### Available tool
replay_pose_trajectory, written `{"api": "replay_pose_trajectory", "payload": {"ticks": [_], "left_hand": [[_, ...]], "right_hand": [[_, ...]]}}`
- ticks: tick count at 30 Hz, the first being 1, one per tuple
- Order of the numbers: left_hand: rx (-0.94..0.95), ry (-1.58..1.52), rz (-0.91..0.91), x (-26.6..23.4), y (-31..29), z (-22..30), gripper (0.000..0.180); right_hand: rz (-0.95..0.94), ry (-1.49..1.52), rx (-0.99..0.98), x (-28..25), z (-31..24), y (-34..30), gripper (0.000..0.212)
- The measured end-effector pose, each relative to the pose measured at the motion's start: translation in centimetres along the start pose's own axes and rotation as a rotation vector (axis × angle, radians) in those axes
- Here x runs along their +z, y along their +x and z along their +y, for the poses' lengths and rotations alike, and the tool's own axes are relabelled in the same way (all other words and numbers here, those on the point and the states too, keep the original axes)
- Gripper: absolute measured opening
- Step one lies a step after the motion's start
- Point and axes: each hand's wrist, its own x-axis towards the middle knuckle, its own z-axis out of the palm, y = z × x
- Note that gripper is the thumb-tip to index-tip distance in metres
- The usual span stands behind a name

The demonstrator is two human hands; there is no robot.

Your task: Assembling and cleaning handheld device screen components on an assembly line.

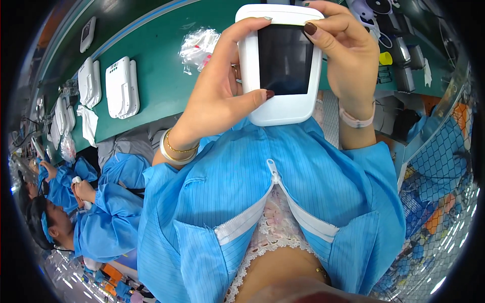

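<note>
A white device (284,112) with rounded corners and a large dark screen (286,60) is held up in front of my chest. My left hand (222,83) wraps round its left side, the thumb on the lower frame and a finger along the top left of the screen. At the upper right corner, my right hand (348,50) is closed with its thumb on the edge of the screen. Its other fingers curl at the device's side, partly hidden. Whether a thin film is pinched there I cannot make out.
On the green table (156,55) lie clear plastic bags (198,48) and several similar white devices (121,87) at the left. A white cloth (88,123) hangs near its edge. Co-workers in blue (108,222) sit at the left. A yellow roll (385,58) stands at the right.
</note>
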Motion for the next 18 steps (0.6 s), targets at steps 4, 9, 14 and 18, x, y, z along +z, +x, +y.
{"api": "replay_pose_trajectory", "payload": {"ticks": [4, 9, 14, 18], "left_hand": [[-0.033, 0.029, -0.005, 0.0, 0.1, 0.4, 0.086], [-0.017, 0.05, 0.008, -0.4, 0.2, 0.3, 0.086], [-0.008, 0.041, 0.063, -0.9, 0.2, 0.2, 0.09], [-0.143, -0.161, 0.187, -0.4, 0.9, 2.5, 0.101]], "right_hand": [[0.13, -0.977, -0.834, 0.1, 1.0, -0.3, 0.014], [0.077, -1.255, -0.974, -0.1, 1.0, 0.1, 0.012], [-0.077, -1.165, -1.062, 0.8, 0.8, -0.8, 0.024], [-0.251, -1.135, -1.132, 0.7, -0.2, -3.5, 0.013]]}}
